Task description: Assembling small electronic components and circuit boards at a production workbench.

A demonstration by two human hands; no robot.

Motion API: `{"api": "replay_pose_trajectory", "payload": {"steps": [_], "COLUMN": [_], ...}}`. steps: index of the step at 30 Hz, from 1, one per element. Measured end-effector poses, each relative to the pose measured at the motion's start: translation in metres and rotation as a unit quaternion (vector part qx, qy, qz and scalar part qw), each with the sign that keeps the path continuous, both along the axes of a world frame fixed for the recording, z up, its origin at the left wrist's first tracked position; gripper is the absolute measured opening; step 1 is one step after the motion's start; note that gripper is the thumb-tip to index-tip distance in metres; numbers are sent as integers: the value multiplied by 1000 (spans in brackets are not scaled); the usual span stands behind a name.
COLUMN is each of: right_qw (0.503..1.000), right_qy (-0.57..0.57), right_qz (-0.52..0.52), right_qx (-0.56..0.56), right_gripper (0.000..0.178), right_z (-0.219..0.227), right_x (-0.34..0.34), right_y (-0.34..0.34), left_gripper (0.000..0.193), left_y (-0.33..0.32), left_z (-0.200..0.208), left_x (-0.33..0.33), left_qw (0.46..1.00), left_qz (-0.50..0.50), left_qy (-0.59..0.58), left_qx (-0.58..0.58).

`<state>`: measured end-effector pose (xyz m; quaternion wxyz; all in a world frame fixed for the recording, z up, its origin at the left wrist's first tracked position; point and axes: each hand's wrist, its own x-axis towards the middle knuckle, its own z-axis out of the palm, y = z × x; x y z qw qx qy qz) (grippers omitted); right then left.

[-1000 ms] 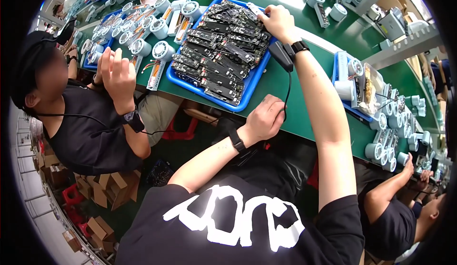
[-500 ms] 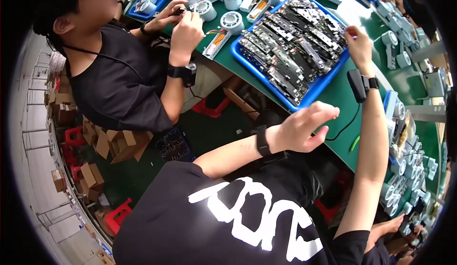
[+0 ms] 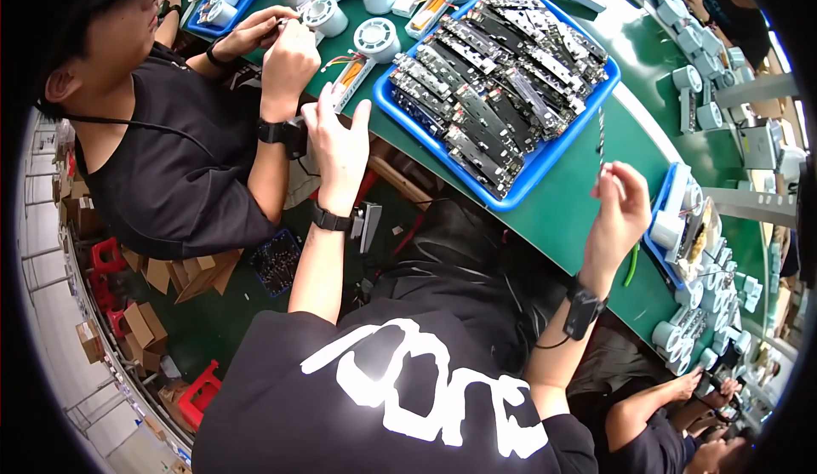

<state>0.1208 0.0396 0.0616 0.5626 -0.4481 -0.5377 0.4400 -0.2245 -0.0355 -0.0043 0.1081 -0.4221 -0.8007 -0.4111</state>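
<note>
My right hand [image 3: 619,210] is off the tray's right side, with fingertips pinched on a narrow circuit board [image 3: 602,136] that stands up edge-on. My left hand [image 3: 338,146] reaches out to the left, thumb and fingers apart, holding nothing. Just beyond its fingertips lies a pale blue motor housing [image 3: 376,40] with a white arm and an orange part [image 3: 347,81] with wires. Between my hands stands a blue tray [image 3: 504,202] packed with similar long black circuit boards [image 3: 502,82].
A co-worker [image 3: 162,159] sits at my left, both hands on a small part. More motor housings [image 3: 323,16] cover the far left of the green table [image 3: 553,219]. At right are a second blue tray [image 3: 659,248] with housings and a green strip [image 3: 631,265].
My left hand has swung left, from below the tray to near the motor housing. My right hand has come back from the tray's right edge with a circuit board in its fingers.
</note>
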Motion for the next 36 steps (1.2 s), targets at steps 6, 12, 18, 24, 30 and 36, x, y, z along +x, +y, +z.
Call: {"api": "replay_pose_trajectory", "payload": {"steps": [6, 12, 18, 24, 30, 36], "right_qw": [994, 990, 992, 988, 976, 981], "right_qy": [33, 53, 52, 115, 128, 88], "right_qz": [-40, -61, -29, -77, -174, -169], "right_qx": [-95, -112, -107, -72, -24, -31], "right_gripper": [14, 15, 12, 15, 21, 23], "right_z": [-22, -23, -16, -24, -28, -26], "right_x": [35, 43, 46, 57, 87, 98], "right_y": [-81, -105, -116, -135, -139, -147], "left_gripper": [36, 35, 35, 33, 31, 36], "left_y": [2, 14, -8, -35, -6, -2], "left_z": [56, 68, 103, 143, 75, 54], "left_x": [-11, -28, -4, 108, 229, 259], "left_qw": [975, 952, 963, 966, 909, 886], "left_qz": [20, -33, 5, -139, -359, -384], "left_qy": [10, 62, 58, 13, 60, 117], "left_qx": [-223, -300, -262, -220, -203, -234]}}
